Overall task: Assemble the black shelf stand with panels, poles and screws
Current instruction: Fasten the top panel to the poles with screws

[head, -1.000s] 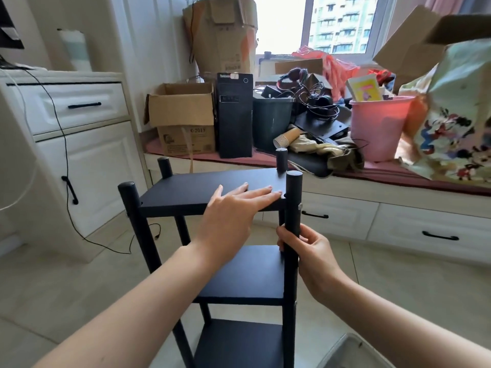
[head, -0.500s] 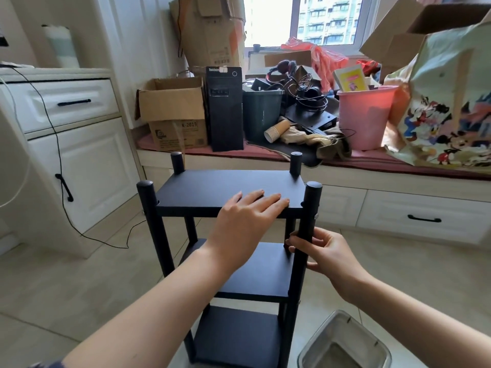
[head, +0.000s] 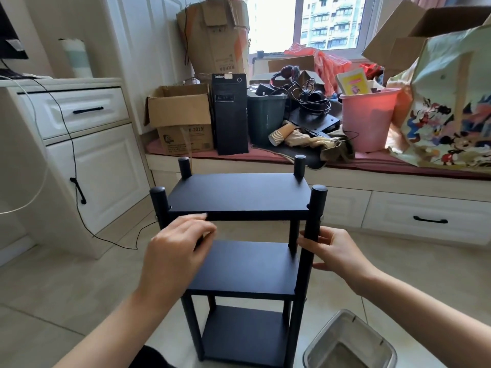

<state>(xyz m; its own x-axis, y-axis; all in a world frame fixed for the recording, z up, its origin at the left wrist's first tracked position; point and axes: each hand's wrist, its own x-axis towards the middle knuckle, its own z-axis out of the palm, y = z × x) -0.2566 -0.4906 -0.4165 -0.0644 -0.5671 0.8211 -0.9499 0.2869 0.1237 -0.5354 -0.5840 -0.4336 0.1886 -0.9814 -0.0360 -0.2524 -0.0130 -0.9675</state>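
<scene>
Black shelf stand (head: 239, 197) with 3 panels standing upright on the floor, left hand (head: 176, 257) with curled fingers grasping the top panel's front edge, right hand (head: 336, 252) grasping the front right pole (head: 309, 235), metal bin (head: 350, 343) nearby.

The small cardboard box (head: 183, 120) on the window seat carries a printed mark that ends in "-2019"; the letters before it cannot be read. The black computer tower (head: 230, 112) beside this box has a small white brand word at its top, which looks like "ThinkCentre", but it is blurred. The tall cardboard box (head: 215, 38) behind has dark printed characters low on its front, too small to read.
</scene>
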